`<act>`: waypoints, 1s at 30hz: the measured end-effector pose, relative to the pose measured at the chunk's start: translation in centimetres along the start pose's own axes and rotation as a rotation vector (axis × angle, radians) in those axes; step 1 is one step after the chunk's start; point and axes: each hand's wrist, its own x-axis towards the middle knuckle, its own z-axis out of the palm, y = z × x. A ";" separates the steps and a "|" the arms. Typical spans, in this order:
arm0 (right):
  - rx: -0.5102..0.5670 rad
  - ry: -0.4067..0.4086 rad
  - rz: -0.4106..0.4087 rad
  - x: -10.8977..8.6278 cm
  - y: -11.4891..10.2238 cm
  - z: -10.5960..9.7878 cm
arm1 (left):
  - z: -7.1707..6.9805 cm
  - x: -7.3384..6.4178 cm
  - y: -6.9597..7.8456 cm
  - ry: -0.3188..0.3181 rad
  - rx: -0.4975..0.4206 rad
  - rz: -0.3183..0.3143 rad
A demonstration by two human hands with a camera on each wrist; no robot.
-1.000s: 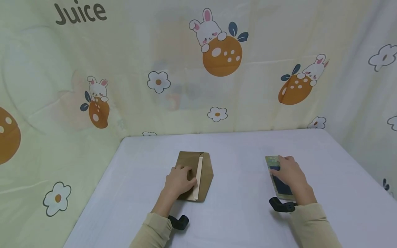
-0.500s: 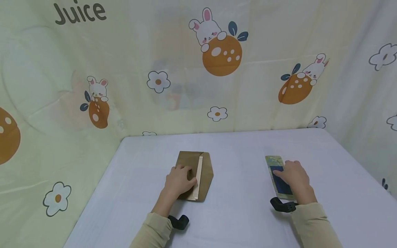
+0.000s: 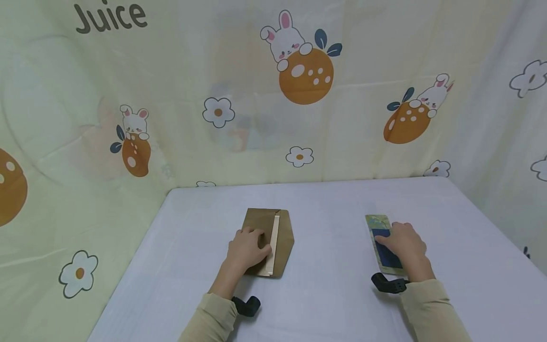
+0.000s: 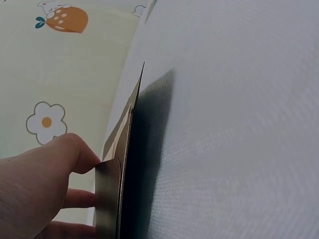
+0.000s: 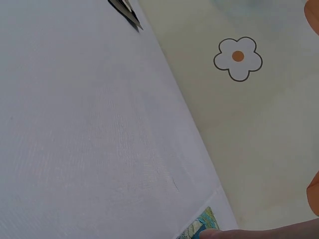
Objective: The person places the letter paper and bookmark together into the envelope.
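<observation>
A brown paper envelope (image 3: 283, 249) with a pale strip (image 3: 273, 242) along its flap lies on the white table. My left hand (image 3: 247, 248) rests on it from above, thumb by the strip. In the left wrist view, the thumb and fingers touch the envelope's surface (image 4: 108, 194). To the right lies a flat rectangular card (image 3: 386, 254), dark blue in the middle with a green-yellow patterned border. My right hand (image 3: 406, 244) is over its right side, thumb on the blue part and fingers past the right edge. Whether any fingertip is under the card is hidden.
A white cloth covers the table (image 3: 325, 228). Behind it and at the sides hangs a pale curtain (image 3: 256, 166) printed with rabbits, oranges and flowers. Black wrist mounts (image 3: 247, 307) stick out at both sleeves.
My right hand has slid from the card's upper part toward its right side, baring more of the top border. The card, the envelope and my left hand have stayed put.
</observation>
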 end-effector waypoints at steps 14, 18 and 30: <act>0.003 0.015 0.020 0.3 0.0 1.0 | -0.1 0.0 0.0 0.000 -0.004 0.001; 0.015 0.006 0.034 0.4 0.1 1.0 | -0.1 0.0 0.0 0.003 -0.006 0.006; 0.048 0.005 0.031 0.3 0.1 0.9 | -0.1 0.0 -0.1 -0.002 -0.004 0.007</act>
